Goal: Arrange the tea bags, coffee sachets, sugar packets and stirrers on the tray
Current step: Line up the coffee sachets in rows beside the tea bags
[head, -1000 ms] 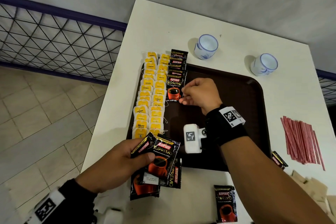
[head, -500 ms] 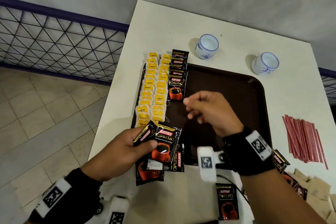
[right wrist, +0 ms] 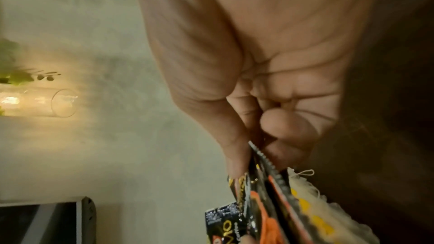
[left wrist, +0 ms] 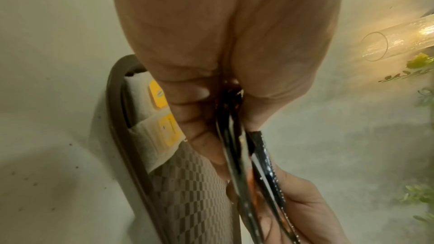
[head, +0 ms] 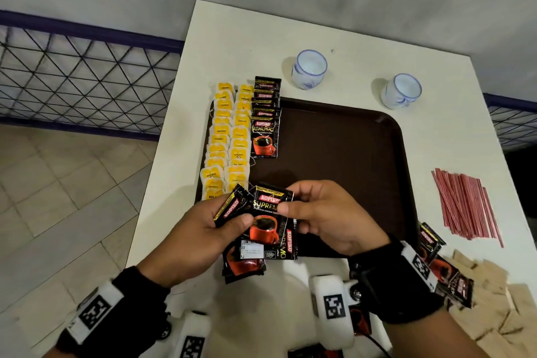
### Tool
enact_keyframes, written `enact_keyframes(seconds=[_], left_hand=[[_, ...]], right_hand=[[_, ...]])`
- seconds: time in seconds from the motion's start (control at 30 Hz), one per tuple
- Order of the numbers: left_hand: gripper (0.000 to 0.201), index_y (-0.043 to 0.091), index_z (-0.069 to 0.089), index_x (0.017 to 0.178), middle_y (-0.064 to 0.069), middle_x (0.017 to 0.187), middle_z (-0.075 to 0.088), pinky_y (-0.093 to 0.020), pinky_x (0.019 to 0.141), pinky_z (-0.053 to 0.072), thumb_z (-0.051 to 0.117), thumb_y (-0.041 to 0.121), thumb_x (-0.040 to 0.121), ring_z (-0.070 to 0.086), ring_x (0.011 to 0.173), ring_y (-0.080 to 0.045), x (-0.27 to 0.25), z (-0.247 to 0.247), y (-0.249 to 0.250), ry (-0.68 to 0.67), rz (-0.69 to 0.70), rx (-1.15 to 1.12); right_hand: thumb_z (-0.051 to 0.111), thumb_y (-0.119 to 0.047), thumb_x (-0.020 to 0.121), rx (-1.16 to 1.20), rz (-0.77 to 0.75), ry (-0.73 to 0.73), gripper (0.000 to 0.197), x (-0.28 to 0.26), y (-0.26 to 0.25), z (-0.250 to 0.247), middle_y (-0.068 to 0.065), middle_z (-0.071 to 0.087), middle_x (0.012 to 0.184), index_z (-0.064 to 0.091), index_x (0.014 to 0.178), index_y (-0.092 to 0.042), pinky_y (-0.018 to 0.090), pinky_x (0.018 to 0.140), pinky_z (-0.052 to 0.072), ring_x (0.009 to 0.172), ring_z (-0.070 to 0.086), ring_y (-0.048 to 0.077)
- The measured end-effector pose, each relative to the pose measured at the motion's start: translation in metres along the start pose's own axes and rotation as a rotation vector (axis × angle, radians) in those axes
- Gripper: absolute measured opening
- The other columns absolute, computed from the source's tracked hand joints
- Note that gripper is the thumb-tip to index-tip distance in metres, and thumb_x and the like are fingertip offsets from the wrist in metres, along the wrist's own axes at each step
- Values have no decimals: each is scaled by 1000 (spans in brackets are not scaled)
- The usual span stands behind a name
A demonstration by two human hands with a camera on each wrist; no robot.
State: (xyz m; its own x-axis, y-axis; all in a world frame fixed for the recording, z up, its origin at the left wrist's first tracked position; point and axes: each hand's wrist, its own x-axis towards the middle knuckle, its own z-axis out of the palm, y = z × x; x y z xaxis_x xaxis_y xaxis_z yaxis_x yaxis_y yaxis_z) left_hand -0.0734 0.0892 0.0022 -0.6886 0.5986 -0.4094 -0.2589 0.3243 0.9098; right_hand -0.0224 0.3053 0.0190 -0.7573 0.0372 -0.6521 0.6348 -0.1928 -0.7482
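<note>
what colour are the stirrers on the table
Red, with thin pale stripes; the stirrers show best in the head view.

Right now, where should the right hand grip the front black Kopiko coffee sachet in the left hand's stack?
Pinch the front black Kopiko coffee sachet by its free right edge, coming from the right: the left hand clamps the fanned stack's left side, and the right hand already pinches that edge.

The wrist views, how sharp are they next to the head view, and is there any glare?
Head view: fairly sharp, "KOPIKO" reads on the coffee sachets in the left hand; straight table edges bow. Left wrist view: sachets smeared, a warm glow at a glass tube. Right wrist view: soft throughout, right hand close, dark right side.
</note>
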Motion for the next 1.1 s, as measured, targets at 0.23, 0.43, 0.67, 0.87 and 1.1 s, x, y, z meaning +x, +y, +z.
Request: enact_keyframes(seconds=[0.23, 0.43, 0.67, 0.87, 1.1], left_hand=[[19, 26, 68, 108, 16, 95, 77, -11, 63, 52, 58, 13, 97, 73, 87, 0, -1, 1, 2, 51, -4, -92], [25, 35, 66, 114, 21, 106, 75, -19, 81, 56, 63, 19, 95, 70, 102, 0, -2, 0, -1, 4, 15, -20], [30, 33, 65, 120, 24, 110, 73, -10, 80, 52, 68, 20, 93, 67, 105, 3, -1, -2, -9, 11, 40, 47], [24, 30, 67, 112, 18, 103, 75, -12, 76, 51, 67, 15, 93, 70, 99, -2, -4, -7, -15, 20, 24, 49], [22, 33, 66, 110, 18, 103, 74, -17, 77, 54, 67, 19, 94, 70, 100, -4, -13, -9, -20, -14, -17, 64]], right_hand=[[81, -19, 69, -13, -48, 69, 15, 3, 4, -2, 14, 57, 71, 68, 69, -10, 23, 47, 32, 56, 46, 17], [75, -11, 85, -61, -119, 174, 20, 8, 3, -2, 10, 53, 61, 69, 67, -17, 20, 43, 27, 52, 44, 14], [68, -3, 90, -21, -132, 169, 4, 10, 1, -3, 16, 58, 64, 66, 87, -1, 21, 41, 35, 50, 52, 18], [64, 3, 91, 21, -203, 283, 7, 21, -18, -21, 12, 62, 62, 63, 86, -2, 21, 43, 43, 51, 62, 17], [63, 3, 93, -141, -204, 372, 16, 62, -27, -32, 8, 62, 60, 61, 80, -6, 22, 44, 49, 50, 64, 15]])
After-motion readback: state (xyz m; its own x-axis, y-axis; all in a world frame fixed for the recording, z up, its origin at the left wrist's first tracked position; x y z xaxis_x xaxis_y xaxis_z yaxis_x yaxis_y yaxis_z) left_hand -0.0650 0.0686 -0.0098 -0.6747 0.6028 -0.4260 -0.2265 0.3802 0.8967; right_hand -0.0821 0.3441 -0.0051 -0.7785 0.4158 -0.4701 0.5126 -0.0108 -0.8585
